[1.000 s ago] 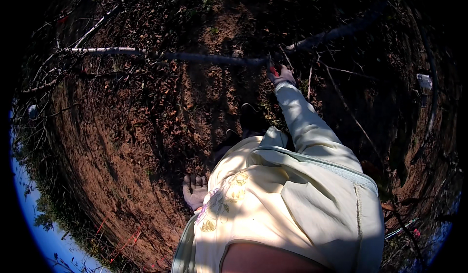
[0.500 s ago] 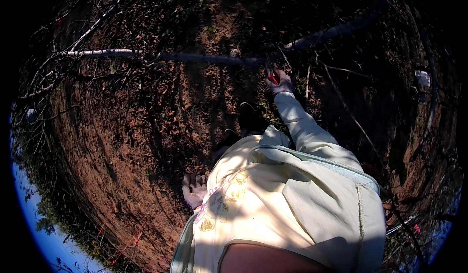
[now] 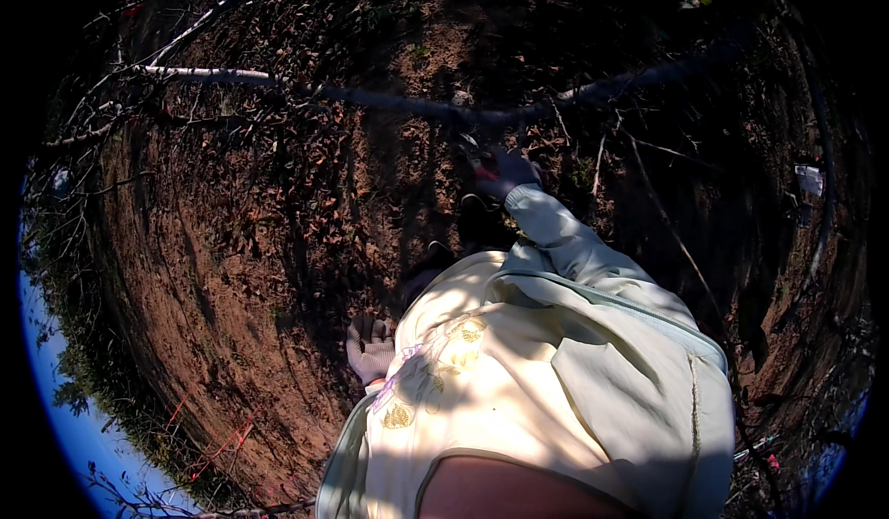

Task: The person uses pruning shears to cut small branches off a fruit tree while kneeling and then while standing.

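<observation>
My right hand, gloved and in deep shade, is closed around red-handled pruning shears. Their metal blades point away from me and to the left, just on the near side of a long pale branch. Whether the blades are parted is too dark to tell. My left hand, in a light knitted glove, hangs low at my left side with its fingers loosely bent and apart, holding nothing.
The branch crosses in front of me from left to right, with bare twigs at its left. A thin stick slants on the right. Dry leaves and reddish soil cover the ground. A white object lies far right.
My right hand has drawn back from the branch and moved left with the pruning shears, which now point more to the left. My left hand has hardly moved.
</observation>
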The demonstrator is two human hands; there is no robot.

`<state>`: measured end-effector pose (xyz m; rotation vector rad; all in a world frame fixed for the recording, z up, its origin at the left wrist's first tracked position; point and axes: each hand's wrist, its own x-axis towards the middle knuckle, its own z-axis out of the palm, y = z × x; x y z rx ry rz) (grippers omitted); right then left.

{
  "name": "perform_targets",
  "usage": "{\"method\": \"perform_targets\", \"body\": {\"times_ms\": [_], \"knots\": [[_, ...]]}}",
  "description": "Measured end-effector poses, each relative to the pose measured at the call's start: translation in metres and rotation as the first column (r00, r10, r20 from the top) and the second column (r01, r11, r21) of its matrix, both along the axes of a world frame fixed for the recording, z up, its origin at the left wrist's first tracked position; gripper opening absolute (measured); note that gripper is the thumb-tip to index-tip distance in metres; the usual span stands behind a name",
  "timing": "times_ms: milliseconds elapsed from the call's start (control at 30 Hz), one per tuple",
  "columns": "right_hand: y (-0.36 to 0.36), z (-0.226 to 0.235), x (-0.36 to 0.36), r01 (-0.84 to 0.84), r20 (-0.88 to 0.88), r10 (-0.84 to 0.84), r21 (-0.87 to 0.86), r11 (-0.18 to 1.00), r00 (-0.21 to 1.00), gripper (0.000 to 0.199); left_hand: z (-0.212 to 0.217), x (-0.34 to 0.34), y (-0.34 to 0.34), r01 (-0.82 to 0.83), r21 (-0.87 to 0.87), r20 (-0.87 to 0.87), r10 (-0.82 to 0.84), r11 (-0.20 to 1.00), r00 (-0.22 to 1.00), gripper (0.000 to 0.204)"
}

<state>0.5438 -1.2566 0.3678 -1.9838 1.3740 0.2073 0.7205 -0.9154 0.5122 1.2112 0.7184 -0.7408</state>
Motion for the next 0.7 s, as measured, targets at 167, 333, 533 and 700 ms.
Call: {"method": "perform_targets", "body": {"times_ms": [167, 333, 533, 700], "knots": [[0.003, 0.000, 0.020, -0.211, -0.318, 0.180, -0.066, 0.975, 0.931, 0.072, 0.000, -0.013, 0.006, -0.072, 0.070, 0.006, 0.072, 0.995, 0.997, 0.027], [0.001, 0.014, 0.023, -0.260, -0.418, 0.239, 0.008, 0.966, 0.876, 0.058, -0.003, -0.015, 0.006, -0.203, 0.083, -0.029, 0.206, 0.976, 0.978, 0.031], [-0.009, -0.009, 0.007, -0.212, -0.364, 0.261, 0.169, 0.963, 0.894, 0.072, -0.013, 0.001, 0.002, -0.172, -0.037, -0.049, 0.171, 0.984, 0.984, 0.024], [-0.003, 0.045, 0.027, -0.141, -0.032, 0.151, 0.217, 0.966, 0.988, 0.076, -0.057, 0.022, 0.031, -0.238, -0.140, -0.083, 0.228, 0.961, 0.970, 0.031]]}}
